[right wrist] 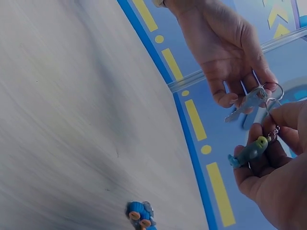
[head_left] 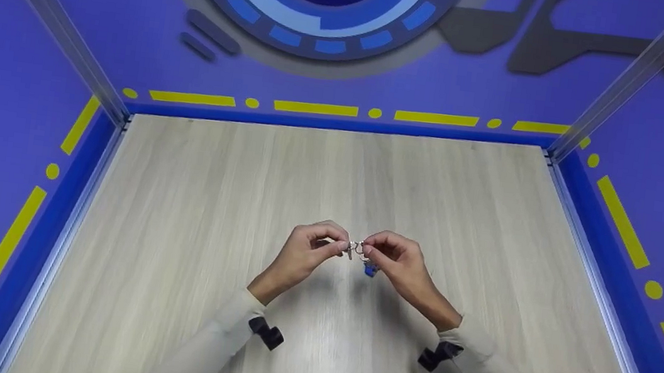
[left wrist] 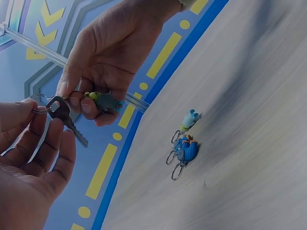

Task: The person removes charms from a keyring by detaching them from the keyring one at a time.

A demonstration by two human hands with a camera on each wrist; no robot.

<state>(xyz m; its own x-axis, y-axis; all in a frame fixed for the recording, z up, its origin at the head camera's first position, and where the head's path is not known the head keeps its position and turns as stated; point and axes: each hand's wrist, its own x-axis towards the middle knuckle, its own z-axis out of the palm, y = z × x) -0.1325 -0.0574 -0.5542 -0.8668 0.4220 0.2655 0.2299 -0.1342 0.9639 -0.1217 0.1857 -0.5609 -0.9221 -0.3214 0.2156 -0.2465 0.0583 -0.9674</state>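
My left hand (head_left: 308, 250) pinches a metal split ring (right wrist: 275, 91) that carries a key (left wrist: 66, 119). Opposite it, my right hand (head_left: 401, 265) pinches the ring and short chain of a keychain. Its small grey-green figure charm (right wrist: 252, 151), with a yellow-green end and light blue tip, hangs beside the curled fingers. The two rings meet between the fingertips, above the tabletop; whether they are linked I cannot tell. On the table below lie blue keychain charms (left wrist: 187, 149) with orange parts and metal rings, and a pale blue charm (left wrist: 190, 120) next to them.
A pale wood-grain table (head_left: 210, 197) spreads beneath both hands. Blue panels with yellow markings (head_left: 316, 108) rise at its back and sides, with metal posts at the corners. Black wrist cameras (head_left: 266, 333) sit on both sleeves.
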